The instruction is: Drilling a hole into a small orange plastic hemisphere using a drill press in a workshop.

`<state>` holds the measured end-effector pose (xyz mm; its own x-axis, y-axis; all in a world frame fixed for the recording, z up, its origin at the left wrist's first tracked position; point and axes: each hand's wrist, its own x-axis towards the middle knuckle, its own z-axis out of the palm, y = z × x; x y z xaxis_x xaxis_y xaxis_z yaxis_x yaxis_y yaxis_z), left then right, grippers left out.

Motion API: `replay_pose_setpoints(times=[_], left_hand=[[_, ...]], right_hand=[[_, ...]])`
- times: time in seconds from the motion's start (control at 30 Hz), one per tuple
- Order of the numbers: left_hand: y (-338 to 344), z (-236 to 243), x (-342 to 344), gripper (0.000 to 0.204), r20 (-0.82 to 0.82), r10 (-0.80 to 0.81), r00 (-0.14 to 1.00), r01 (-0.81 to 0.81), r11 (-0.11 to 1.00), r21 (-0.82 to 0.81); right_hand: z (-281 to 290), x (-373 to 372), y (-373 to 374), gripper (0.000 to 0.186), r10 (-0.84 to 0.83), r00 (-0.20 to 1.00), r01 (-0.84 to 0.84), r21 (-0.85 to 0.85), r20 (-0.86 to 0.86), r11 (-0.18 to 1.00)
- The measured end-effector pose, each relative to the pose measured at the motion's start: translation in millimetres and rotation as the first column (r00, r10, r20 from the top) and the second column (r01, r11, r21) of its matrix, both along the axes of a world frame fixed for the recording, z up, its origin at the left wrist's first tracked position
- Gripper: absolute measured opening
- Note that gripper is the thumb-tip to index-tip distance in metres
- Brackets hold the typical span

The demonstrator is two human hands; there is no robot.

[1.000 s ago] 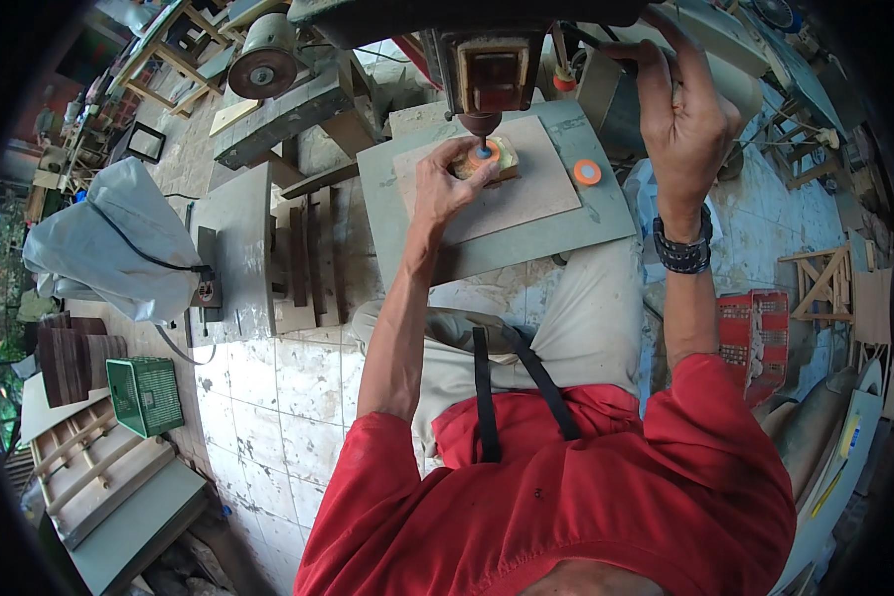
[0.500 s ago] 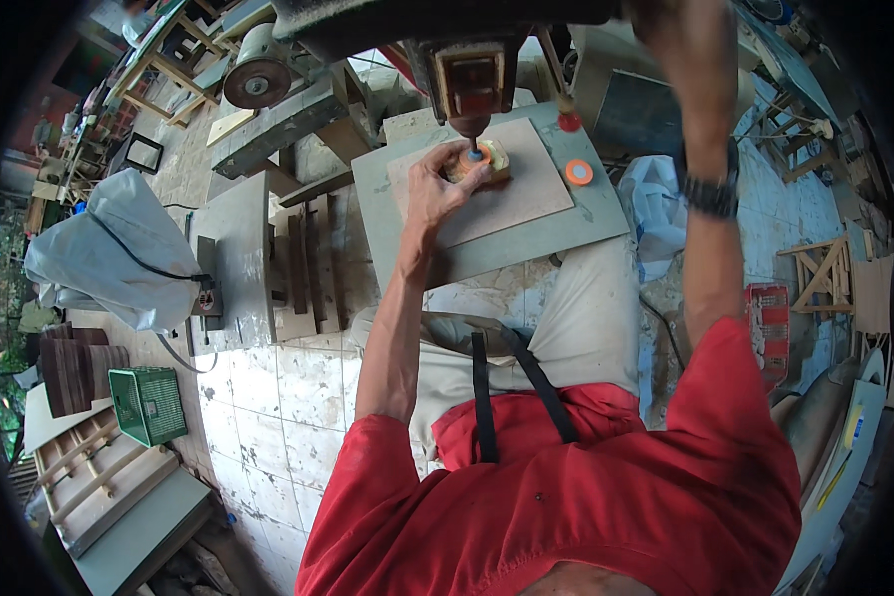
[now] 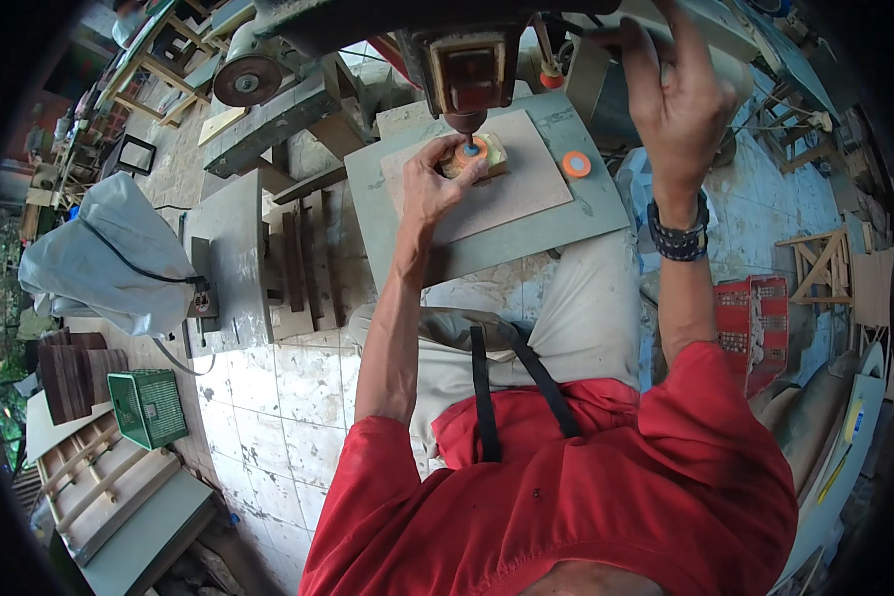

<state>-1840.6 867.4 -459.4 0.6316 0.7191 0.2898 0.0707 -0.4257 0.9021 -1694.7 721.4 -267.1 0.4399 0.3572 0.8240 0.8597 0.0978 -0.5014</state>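
Observation:
My left hand (image 3: 435,187) is closed on an orange disc (image 3: 471,152) at a small wooden block (image 3: 493,159). A drill press (image 3: 470,74) stands over it, and the blue-tipped bit below its chuck (image 3: 465,121) meets the middle of the disc. The block lies on a brown board (image 3: 517,199) atop a grey-green panel (image 3: 591,221). My right hand (image 3: 677,114) is raised at the right of the drill press, fingers apart, near a dark lever bar; its fingertips partly overlap the dark parts there. A second orange disc with a pale centre (image 3: 576,164) lies on the panel.
A red-knobbed lever (image 3: 551,77) hangs beside the drill press. At left stand a grinding wheel (image 3: 246,82), a cloth-covered machine (image 3: 119,258) and a green crate (image 3: 149,407). A red crate (image 3: 750,323) and wooden frame (image 3: 819,268) sit at right.
My right hand has come down and nearer from the upper right edge. The red-knobbed lever has swung upward. My left hand stays at the orange disc.

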Motion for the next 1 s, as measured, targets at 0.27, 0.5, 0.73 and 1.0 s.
replay_pose_setpoints(times=[0.27,0.5,0.73,1.0], left_hand=[[-1.0,0.7,3.6,0.043,0.003,-0.009,1.0,0.009,1.0,0.019],[0.8,0.0,4.1,0.043,-0.015,-0.012,1.0,0.012,0.999,0.046],[3.6,-3.2,1.0,0.042,-0.002,-0.006,1.0,0.006,1.0,0.022],[6.4,-3.7,-8.4,0.048,-0.018,-0.015,1.0,0.014,1.0,-0.024]], right_hand=[[-12.8,6.0,-16.3,0.027,0.113,0.992,-0.114,0.025,0.061,0.993],[-9.3,-0.1,-16.6,0.025,0.037,0.995,-0.039,0.019,0.093,0.999],[16.3,1.9,-8.8,0.025,0.044,0.988,-0.049,0.028,0.145,0.998],[83.1,165.7,146.9,0.041,0.235,0.963,-0.12,-0.579,0.128,0.807]])
